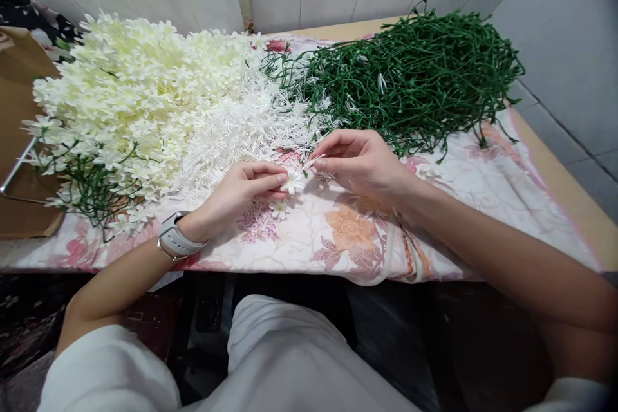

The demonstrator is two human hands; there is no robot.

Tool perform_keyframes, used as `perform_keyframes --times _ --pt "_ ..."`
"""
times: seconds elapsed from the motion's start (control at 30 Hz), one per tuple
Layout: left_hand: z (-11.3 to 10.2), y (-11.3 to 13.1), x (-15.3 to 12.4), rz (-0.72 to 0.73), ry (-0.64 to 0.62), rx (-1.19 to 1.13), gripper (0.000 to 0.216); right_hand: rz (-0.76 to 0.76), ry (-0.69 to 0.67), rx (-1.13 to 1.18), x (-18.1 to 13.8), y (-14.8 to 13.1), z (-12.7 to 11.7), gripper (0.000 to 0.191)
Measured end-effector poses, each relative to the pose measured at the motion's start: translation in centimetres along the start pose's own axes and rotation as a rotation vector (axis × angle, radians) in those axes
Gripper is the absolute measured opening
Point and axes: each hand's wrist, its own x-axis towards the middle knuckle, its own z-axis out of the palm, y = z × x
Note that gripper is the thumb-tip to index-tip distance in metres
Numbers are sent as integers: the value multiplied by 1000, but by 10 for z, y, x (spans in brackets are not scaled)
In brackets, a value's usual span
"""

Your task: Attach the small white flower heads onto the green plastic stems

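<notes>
My left hand [246, 185] pinches a small white artificial flower [292, 183] between thumb and fingers. My right hand [355, 159] is closed on a thin white plastic stamen piece [313, 161], its tip touching the flower. Both hands rest over a floral cloth [338, 232] on the table. Another loose flower [279, 208] lies just below my left hand. Behind my hands lies a pile of white stamen pieces [241, 132].
A large heap of cream flowers [140, 84] fills the left, some on green stems [89, 190]. A tangle of bare green stems [415, 77] lies at the right back. A cardboard box [14, 135] sits at the far left. Tiled wall behind.
</notes>
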Motion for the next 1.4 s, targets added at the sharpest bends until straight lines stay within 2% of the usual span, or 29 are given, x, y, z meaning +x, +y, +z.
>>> perform_keyframes --times 0.1,0.2,0.37,0.43,0.6,0.7,0.8,0.9,1.03,1.13,1.23,1.3,1.4 --pt "1 -1 0 -17 -9 -20 16 10 -37 21 -3 1 2 20" --pt "2 -2 0 5 -19 -21 15 -65 -72 -99 -7 0 5 16" --pt "3 -3 0 33 -51 5 16 -356 -139 -547 -12 -2 8 3" --pt "3 -4 -1 42 -60 20 15 -473 -134 -685 -13 0 9 6" --pt "3 -7 -2 92 -51 47 15 -692 -118 -825 -15 4 10 12" --pt "3 -6 -3 146 20 46 15 -619 -5 -770 -14 -4 7 10" --pt "1 -2 -1 238 161 28 12 -401 147 -762 -9 -14 -2 6" --pt "-1 0 1 277 244 14 12 -263 122 -831 -3 -17 -11 9" --pt "-3 1 3 260 257 15 13 -378 73 -998 0 -8 -16 21" --pt "-3 -1 4 258 243 50 15 -486 29 -1197 -1 1 -16 12" --pt "-3 -2 3 239 239 65 17 -516 -7 -1327 -1 11 -13 15" --pt "-3 -2 3 221 234 61 17 -521 -18 -1355 -1 17 -11 14" --pt "-1 0 2 197 223 59 17 -532 -4 -1276 -1 18 -7 12"
